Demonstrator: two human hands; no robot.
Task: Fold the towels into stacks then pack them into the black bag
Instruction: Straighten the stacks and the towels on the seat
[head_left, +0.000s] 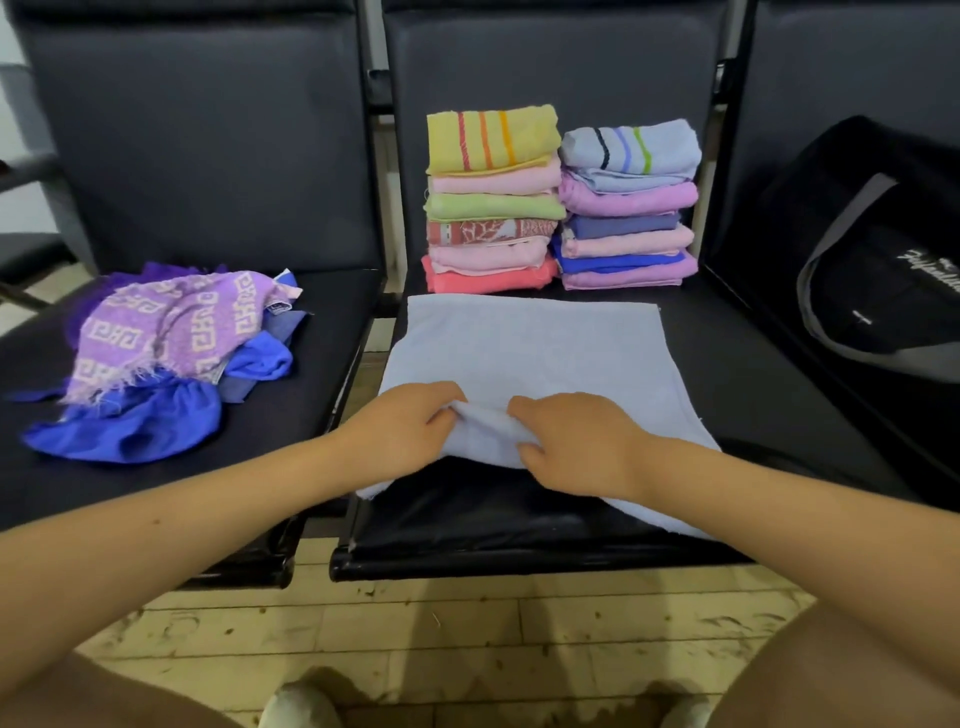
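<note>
The folding step is in hand, and packing looks some way off. Across the upper frame runs a row of black padded seats (519, 519), which carries everything. The black bag (878, 291) sits at the right edge on the right-hand seat, partly cut off by the frame; whether it is open cannot be made out.

At the centre, a pale blue towel (530, 348) lies spread flat on the middle seat, its near edge lifted. At centre left, on the left-hand seat, a loose heap of unfolded towels (166, 358) in purple and blue waits. Behind the spread towel, at upper centre, stand two folded stacks just beside each other: the left stack (491, 202) topped in yellow, the right stack (628, 208) topped in grey-blue.

The left hand (402, 421) and right hand (576, 441), close together at lower centre, each pinch the towel's raised near edge with curled fingers.

The next move likely calls for carrying that edge away toward the far edge, keeping the corners matched. The fingertips are buried in the cloth, and the heap's lower layers are hidden.
</note>
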